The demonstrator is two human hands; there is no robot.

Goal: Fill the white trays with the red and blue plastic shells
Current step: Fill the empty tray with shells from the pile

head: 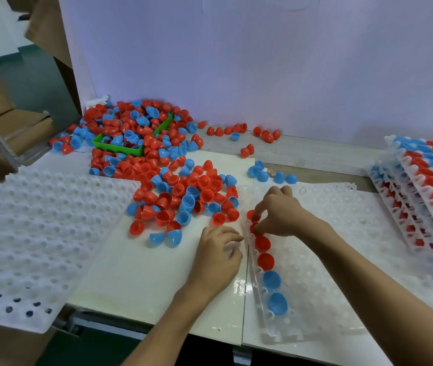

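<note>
A white dimpled tray (pixel 342 249) lies in front of me on the right. Its left column holds red shells (pixel 262 244) and two blue shells (pixel 272 280). My right hand (pixel 278 212) pinches a red shell (pixel 252 229) over that column near the tray's far end. My left hand (pixel 219 256) rests beside the tray's left edge with its fingers loosely curled and nothing visible in them. A loose pile of red and blue shells (pixel 183 196) lies just beyond both hands.
An empty white tray (pixel 38 233) lies at the left, overhanging the table edge. A green bin (pixel 120 146) sits buried in more shells at the back left. Filled trays (pixel 426 196) are stacked at the right. A white wall stands behind, and cardboard at the far left.
</note>
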